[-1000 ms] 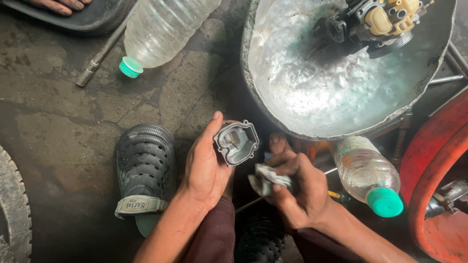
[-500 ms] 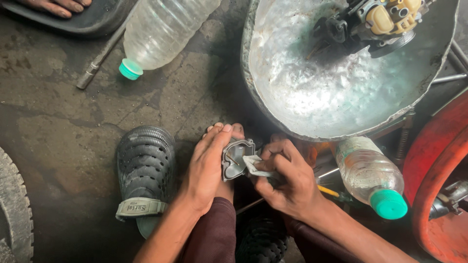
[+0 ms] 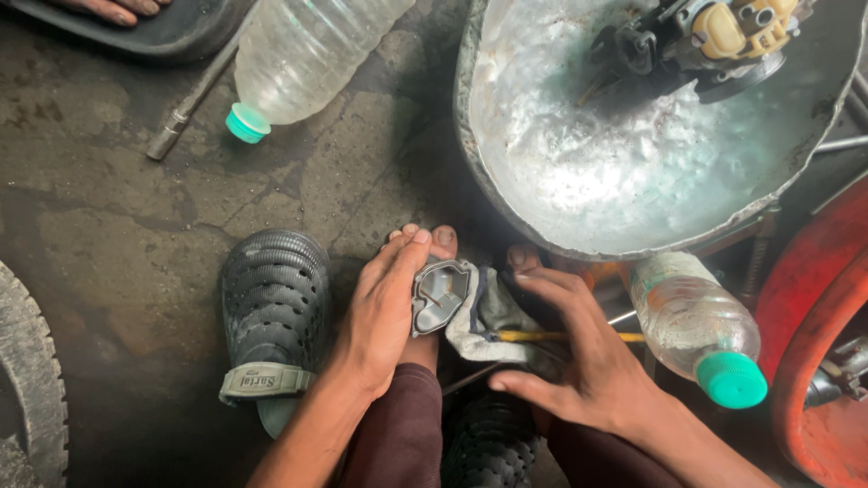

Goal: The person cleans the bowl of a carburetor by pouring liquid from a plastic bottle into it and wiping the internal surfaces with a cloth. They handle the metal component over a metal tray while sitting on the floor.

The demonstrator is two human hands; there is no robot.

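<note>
Hands low centre, over the person's bare foot. Left hand grips a small grey metal cover, fingers curled round its left edge, hollow side facing up. Right hand is open, fingers spread flat, resting on a dirty grey rag that touches the cover's right side; holds nothing that can be seen. Yellow-handled tool lies under the right fingers, tip hidden by the rag. Black perforated clog just left of the left wrist, on stained concrete floor. Second black clog between the forearms, partly hidden. Plastic bottle with green cap lies just right of the right hand. Large dented metal basin sits above the hands, with a black and tan carburettor-like part at its top edge. Bigger clear bottle with green cap top left, beside a metal socket bar. Tyre tread at left edge, red rim at right.
</note>
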